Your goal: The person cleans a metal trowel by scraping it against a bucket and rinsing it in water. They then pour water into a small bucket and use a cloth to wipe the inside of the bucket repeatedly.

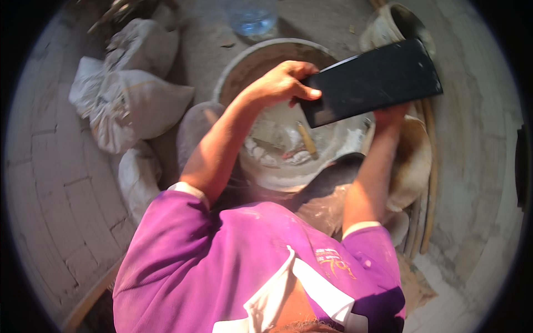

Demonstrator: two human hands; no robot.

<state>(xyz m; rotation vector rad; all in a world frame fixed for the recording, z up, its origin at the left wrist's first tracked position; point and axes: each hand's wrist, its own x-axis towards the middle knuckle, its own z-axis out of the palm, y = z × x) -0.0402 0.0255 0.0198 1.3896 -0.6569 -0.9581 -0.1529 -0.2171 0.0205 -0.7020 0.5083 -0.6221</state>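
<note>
A flat black rectangular panel (377,83) is held up tilted over the basin, its right end higher than its left. My left hand (286,83) grips its left end, with the thumb on the front face and the fingers partly hidden behind. From below, my right hand (391,112) holds the lower edge toward the right; its fingers are out of sight behind the panel. Beneath both hands sits a wide round basin (226,83) with pale, whitish material inside. A tool with a yellowish handle (306,141) lies in that material.
Tied white sacks (139,102) rest on the left. A whitish bucket (383,30) is tipped at the upper right, and a stained container (413,161) stands near my right forearm beside long poles (428,183). Beyond the basin is a clear bottle (252,22) with bluish liquid.
</note>
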